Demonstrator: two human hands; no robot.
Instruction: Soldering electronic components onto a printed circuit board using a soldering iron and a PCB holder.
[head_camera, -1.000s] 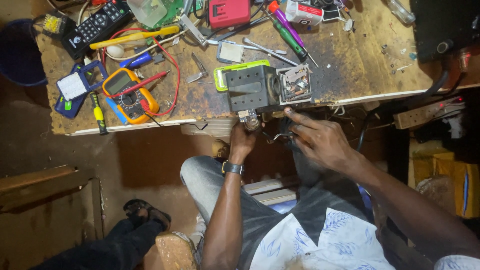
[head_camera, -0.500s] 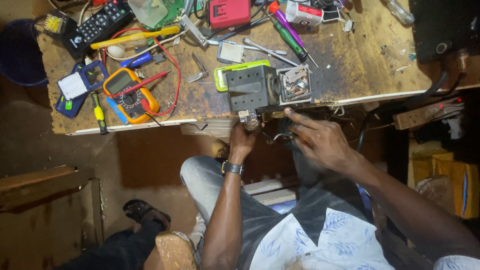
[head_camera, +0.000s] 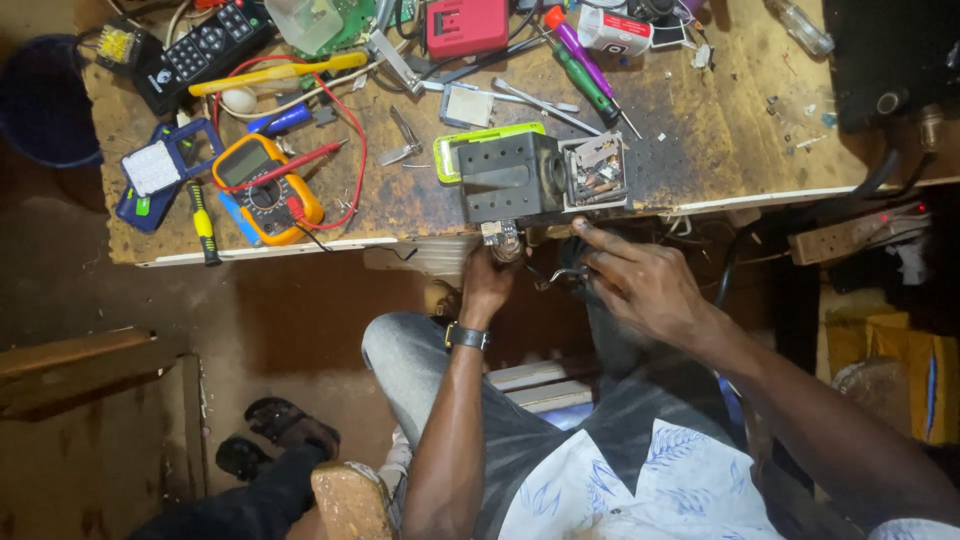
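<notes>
There is a single view, from a camera worn on the person's head. It looks steeply down and slightly forward, so the workbench (head_camera: 700, 150) fills the top of the frame and the person's own lap and forearms rise from the bottom edge. The bench's near edge runs almost level across the upper third, seen nearly from straight above. The left hand (head_camera: 487, 280) and right hand (head_camera: 640, 285) sit just below that edge, near the middle and fairly close to the lens. Below them the view falls further away to the floor (head_camera: 290, 330) on the left. No second view overlaps this one.
</notes>
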